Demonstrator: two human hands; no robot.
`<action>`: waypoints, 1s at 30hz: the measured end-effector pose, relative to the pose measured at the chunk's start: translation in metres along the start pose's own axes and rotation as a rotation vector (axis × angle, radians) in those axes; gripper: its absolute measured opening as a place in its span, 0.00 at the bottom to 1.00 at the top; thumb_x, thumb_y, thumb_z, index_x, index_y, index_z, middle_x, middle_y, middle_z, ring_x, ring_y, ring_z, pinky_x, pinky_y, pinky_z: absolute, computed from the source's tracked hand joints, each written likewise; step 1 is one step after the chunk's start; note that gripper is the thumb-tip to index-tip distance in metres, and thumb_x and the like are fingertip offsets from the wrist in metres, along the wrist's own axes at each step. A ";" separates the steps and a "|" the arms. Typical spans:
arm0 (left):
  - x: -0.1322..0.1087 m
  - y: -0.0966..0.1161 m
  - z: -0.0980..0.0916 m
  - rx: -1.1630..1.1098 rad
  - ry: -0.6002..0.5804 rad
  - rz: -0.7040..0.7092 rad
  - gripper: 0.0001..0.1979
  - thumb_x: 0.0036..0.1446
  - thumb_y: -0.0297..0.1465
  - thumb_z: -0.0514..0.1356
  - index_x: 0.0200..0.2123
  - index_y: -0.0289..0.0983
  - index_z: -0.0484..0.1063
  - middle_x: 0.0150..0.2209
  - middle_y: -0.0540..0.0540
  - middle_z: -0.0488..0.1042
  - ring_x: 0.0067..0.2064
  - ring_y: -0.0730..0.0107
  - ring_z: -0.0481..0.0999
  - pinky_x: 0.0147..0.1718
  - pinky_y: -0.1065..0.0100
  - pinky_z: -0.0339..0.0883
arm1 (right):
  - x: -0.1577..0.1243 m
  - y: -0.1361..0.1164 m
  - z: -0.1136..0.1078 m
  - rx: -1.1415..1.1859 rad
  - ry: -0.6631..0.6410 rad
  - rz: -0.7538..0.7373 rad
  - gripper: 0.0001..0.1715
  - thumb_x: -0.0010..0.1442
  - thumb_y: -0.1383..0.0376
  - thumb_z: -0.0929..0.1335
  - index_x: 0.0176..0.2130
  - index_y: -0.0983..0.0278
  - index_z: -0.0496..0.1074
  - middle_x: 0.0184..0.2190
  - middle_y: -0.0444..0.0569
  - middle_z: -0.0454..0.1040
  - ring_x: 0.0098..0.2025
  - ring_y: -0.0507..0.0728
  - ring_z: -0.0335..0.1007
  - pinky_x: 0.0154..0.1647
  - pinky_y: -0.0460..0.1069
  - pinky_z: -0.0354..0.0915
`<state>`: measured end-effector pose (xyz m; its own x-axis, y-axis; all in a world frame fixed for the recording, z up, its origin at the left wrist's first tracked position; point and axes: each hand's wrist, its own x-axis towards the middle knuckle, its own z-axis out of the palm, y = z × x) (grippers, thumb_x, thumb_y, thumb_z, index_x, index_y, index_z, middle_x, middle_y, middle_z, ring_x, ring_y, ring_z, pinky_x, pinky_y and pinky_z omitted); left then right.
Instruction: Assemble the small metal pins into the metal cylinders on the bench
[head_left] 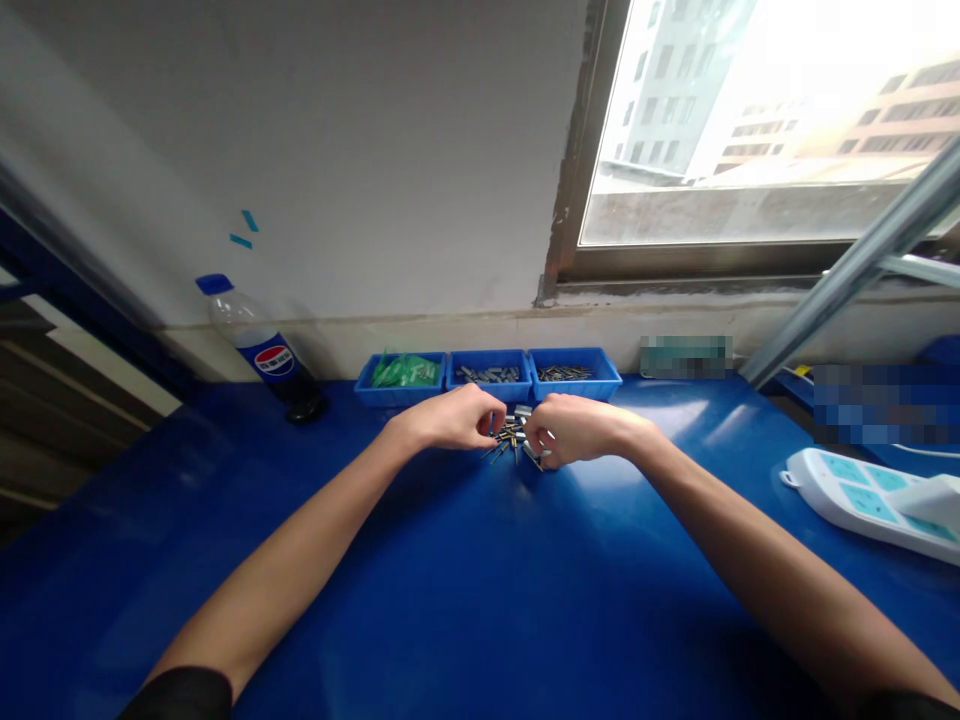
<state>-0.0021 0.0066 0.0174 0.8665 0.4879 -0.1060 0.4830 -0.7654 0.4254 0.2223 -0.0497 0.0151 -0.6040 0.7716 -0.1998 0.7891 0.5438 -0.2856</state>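
Note:
A small pile of thin metal pins and short silver cylinders (513,434) lies on the blue table between my two hands. At its left edge is my left hand (459,416), fingers curled and thumb brought close to the fingertips; whatever is in them is too small to make out. My right hand (576,430) reaches in from the other side, its fingers closed in a pinch low over the pile. Silver pieces show beside and below those fingertips, but I cannot tell whether they are held or lying on the table.
Behind the pile, three blue bins stand in a row: one with green plastic (361,383), one with grey pieces (489,398), one with thin metal pieces (613,382). A cola bottle (274,355) stands left. A white power strip (840,495) lies right, near a metal post (840,290).

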 end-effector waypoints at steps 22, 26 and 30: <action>-0.004 -0.006 0.003 -0.078 -0.034 0.012 0.06 0.56 0.33 0.65 0.33 0.35 0.77 0.27 0.50 0.75 0.27 0.73 0.72 0.25 0.73 0.58 | 0.006 -0.023 0.017 -0.029 0.041 -0.024 0.08 0.50 0.69 0.72 0.35 0.60 0.77 0.33 0.47 0.80 0.33 0.57 0.76 0.29 0.47 0.57; -0.007 -0.003 0.000 -0.088 -0.018 0.010 0.08 0.58 0.34 0.64 0.35 0.35 0.78 0.27 0.49 0.75 0.27 0.73 0.72 0.26 0.73 0.58 | 0.003 -0.020 0.012 0.045 0.076 -0.028 0.08 0.46 0.71 0.71 0.31 0.62 0.75 0.30 0.45 0.80 0.30 0.55 0.73 0.27 0.46 0.56; -0.006 -0.002 0.001 -0.146 0.024 0.056 0.11 0.61 0.36 0.63 0.41 0.35 0.80 0.30 0.47 0.79 0.29 0.72 0.75 0.28 0.72 0.62 | -0.003 -0.014 -0.001 0.175 0.216 -0.033 0.06 0.45 0.73 0.70 0.26 0.62 0.71 0.22 0.40 0.74 0.25 0.51 0.68 0.27 0.46 0.56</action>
<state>-0.0080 0.0046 0.0168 0.8877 0.4568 -0.0578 0.4086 -0.7235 0.5564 0.2126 -0.0594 0.0206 -0.5763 0.8171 0.0115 0.7269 0.5190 -0.4497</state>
